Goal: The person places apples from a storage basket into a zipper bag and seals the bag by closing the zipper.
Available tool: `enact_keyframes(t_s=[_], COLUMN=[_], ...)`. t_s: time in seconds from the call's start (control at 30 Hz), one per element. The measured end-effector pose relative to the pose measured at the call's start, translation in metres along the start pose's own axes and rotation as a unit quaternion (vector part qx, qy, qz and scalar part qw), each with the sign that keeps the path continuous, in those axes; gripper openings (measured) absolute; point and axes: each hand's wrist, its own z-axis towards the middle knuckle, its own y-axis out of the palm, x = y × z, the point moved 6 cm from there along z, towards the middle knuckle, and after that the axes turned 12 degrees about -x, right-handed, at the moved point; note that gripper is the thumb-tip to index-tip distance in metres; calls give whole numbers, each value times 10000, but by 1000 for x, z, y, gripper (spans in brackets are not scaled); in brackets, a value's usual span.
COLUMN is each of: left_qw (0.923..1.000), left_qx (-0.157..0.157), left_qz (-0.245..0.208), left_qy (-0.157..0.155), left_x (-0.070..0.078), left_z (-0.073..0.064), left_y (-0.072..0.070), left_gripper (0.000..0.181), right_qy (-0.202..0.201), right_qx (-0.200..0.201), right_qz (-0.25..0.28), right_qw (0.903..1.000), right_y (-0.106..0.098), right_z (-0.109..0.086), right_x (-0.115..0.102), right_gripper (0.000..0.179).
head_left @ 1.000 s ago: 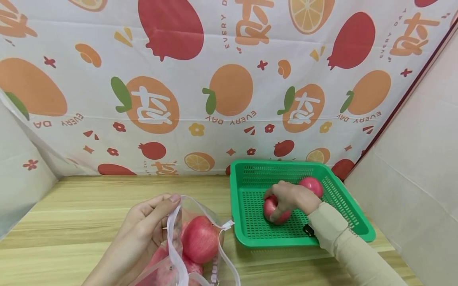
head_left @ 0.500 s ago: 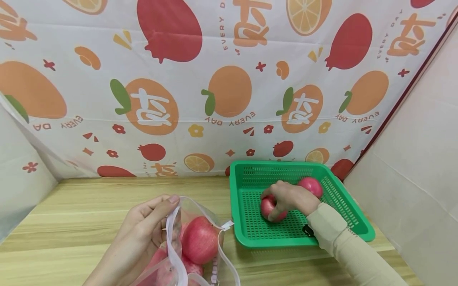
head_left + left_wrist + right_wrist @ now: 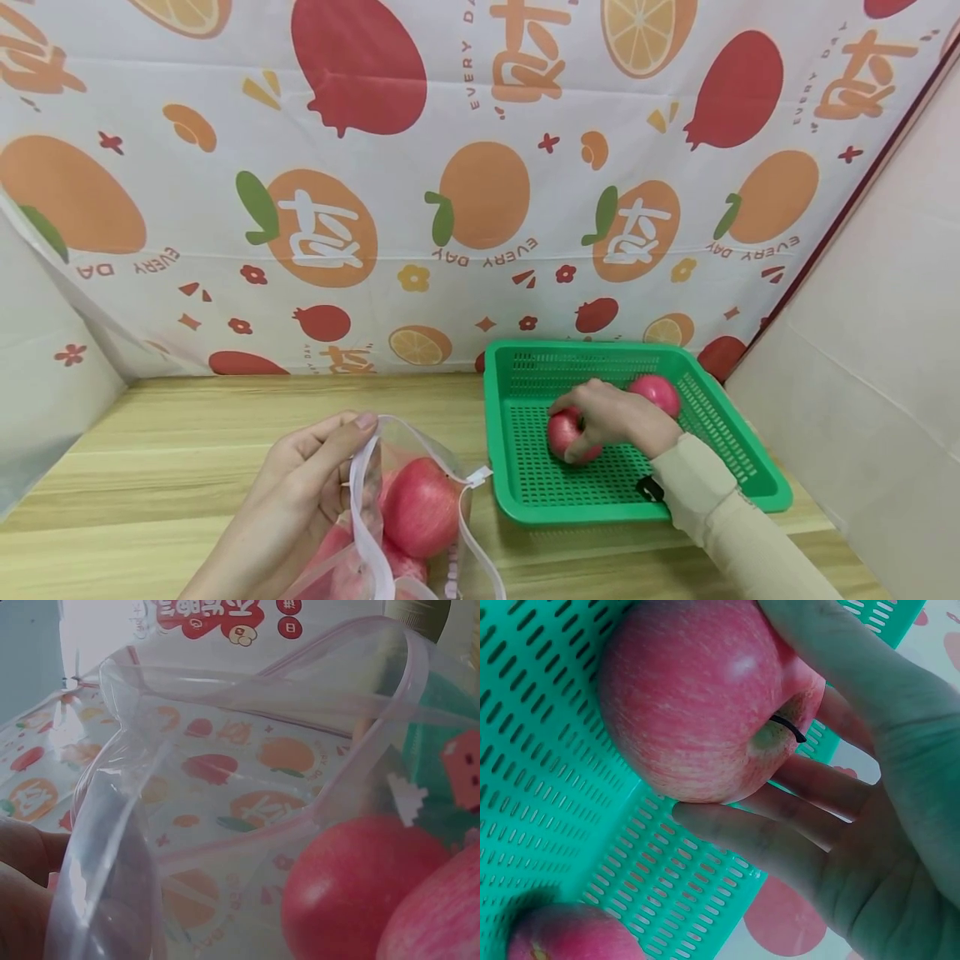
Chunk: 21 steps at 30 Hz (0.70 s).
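My left hand point(image 3: 300, 483) pinches the pale edge of a clear zip bag point(image 3: 366, 533), keeping its mouth spread. Several red apples lie in the bag, with one apple point(image 3: 422, 508) on top; the left wrist view shows two of them up close through the plastic. Inside a green plastic basket point(image 3: 585, 513), my right hand point(image 3: 615, 417) grips another apple point(image 3: 690, 705), thumb on one side and fingers on the other. Its dark stem faces the palm in the right wrist view. Behind that hand sits one more apple point(image 3: 657, 393), partly covered by the wrist in the head view.
The basket stands at the right of the wooden table point(image 3: 225, 450), its left rim close beside the bag's white zip slider point(image 3: 478, 476). A fruit-printed cloth point(image 3: 420, 208) hangs at the back. A pale side wall point(image 3: 862, 375) rises at the right.
The right hand and the apple it grips have shifted slightly left within the basket. My left hand keeps the bag in the same place.
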Motion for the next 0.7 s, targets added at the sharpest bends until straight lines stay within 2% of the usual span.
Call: enact_keyframes(t_s=[0.17,0.43,0.7], left_qw=[10000,10000,10000], left_qx=[-11,-11,-44], left_qz=[-8,-16,-44], left_qy=[-18,-8,-5], left_x=[-1,-1,-1], left_z=[0,0,-1], left_y=[0,0,1], left_gripper=[31,31,31], right_qy=[-103,0,-86], right_qx=[103,112,318], right_qz=[6,-38,-40], right_qw=[9999,9999,9994], right_y=[1,1,-3], right_z=[0,-1,-3], right_x=[2,3,1], right_gripper=[56,57,54])
